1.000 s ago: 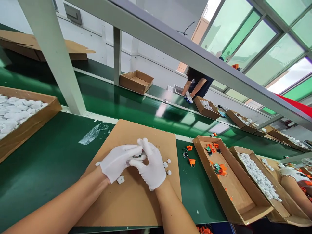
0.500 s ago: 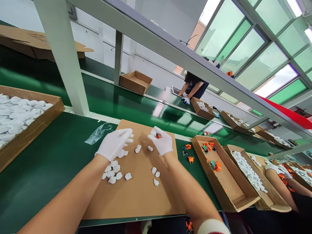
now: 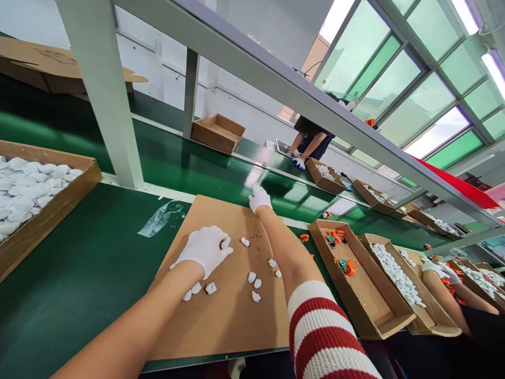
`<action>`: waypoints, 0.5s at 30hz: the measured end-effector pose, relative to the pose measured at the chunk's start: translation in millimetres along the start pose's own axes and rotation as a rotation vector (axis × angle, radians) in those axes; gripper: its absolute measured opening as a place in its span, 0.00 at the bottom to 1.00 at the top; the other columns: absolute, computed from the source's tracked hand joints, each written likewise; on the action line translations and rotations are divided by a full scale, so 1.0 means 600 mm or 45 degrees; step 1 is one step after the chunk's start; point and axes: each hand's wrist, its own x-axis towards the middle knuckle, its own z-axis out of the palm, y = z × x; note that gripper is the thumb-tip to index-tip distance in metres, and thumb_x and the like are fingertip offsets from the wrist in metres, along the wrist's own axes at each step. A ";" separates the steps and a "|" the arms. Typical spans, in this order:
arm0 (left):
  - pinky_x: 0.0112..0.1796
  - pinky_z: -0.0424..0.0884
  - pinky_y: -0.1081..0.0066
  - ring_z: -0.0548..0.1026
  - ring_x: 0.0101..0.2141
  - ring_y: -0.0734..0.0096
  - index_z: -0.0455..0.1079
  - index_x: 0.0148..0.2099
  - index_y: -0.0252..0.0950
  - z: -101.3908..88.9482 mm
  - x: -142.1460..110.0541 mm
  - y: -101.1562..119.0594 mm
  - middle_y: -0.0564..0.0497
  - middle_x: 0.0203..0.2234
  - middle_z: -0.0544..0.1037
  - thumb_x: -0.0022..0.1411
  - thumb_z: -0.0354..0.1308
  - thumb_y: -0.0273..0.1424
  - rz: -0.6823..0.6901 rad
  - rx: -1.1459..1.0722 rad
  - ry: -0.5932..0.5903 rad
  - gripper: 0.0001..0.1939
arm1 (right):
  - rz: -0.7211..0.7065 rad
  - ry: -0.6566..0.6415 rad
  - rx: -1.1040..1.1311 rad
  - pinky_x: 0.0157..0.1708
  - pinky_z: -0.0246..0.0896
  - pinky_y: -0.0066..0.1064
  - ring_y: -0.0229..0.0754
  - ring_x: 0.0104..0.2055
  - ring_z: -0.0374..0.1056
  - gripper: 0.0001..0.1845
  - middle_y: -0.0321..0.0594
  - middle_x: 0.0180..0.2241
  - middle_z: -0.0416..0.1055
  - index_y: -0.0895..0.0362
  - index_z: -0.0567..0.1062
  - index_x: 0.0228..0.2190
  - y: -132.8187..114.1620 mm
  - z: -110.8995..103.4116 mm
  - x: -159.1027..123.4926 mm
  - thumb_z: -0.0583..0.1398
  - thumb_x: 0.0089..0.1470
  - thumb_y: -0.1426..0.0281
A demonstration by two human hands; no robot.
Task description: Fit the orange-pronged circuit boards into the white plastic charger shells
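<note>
Both my hands wear white gloves. My left hand (image 3: 205, 250) is over the left part of a flat cardboard sheet (image 3: 224, 326), its fingers curled together; what they hold, if anything, is hidden. My right hand (image 3: 260, 199) reaches past the sheet's far edge, over the green belt (image 3: 221, 176). Its fingers are bent, and their contents cannot be made out. Small white lumpy pieces lie on the sheet, among them one piece (image 3: 211, 288) below my left hand and another piece (image 3: 245, 241) between the hands. My right forearm partly covers the sheet's right side.
A box of white pieces (image 3: 51, 210) stands at left, beside a clear plastic bag (image 3: 160, 218). At right are a cardboard tray (image 3: 379, 300) with orange and green parts and a tray of white pieces (image 3: 402, 279). A co-worker's gloved hands (image 3: 437, 268) are farther right. A slanted metal beam (image 3: 276, 73) crosses above.
My right hand has moved forward from the sheet to over the belt, its striped sleeve now showing. My left hand has shifted right and down, and its fingers have curled in.
</note>
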 end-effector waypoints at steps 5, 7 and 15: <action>0.46 0.60 0.48 0.75 0.41 0.37 0.63 0.19 0.37 0.020 0.009 0.012 0.36 0.29 0.76 0.49 0.61 0.29 0.052 0.380 0.042 0.12 | -0.038 -0.122 0.030 0.54 0.65 0.42 0.46 0.53 0.71 0.22 0.44 0.55 0.74 0.54 0.70 0.58 0.009 -0.021 -0.088 0.57 0.65 0.61; 0.46 0.62 0.49 0.76 0.41 0.38 0.71 0.24 0.36 0.019 0.010 0.008 0.35 0.32 0.79 0.54 0.58 0.30 0.041 0.432 0.051 0.08 | 0.009 -0.213 0.018 0.48 0.67 0.37 0.47 0.48 0.74 0.21 0.42 0.47 0.79 0.51 0.76 0.52 0.022 -0.027 -0.146 0.60 0.61 0.57; 0.47 0.71 0.59 0.78 0.47 0.53 0.71 0.61 0.39 0.014 0.020 -0.007 0.42 0.58 0.74 0.62 0.48 0.33 -0.051 0.359 0.119 0.26 | 0.114 -0.298 0.141 0.36 0.67 0.31 0.41 0.37 0.75 0.15 0.39 0.40 0.79 0.54 0.80 0.35 0.030 0.002 -0.271 0.67 0.54 0.56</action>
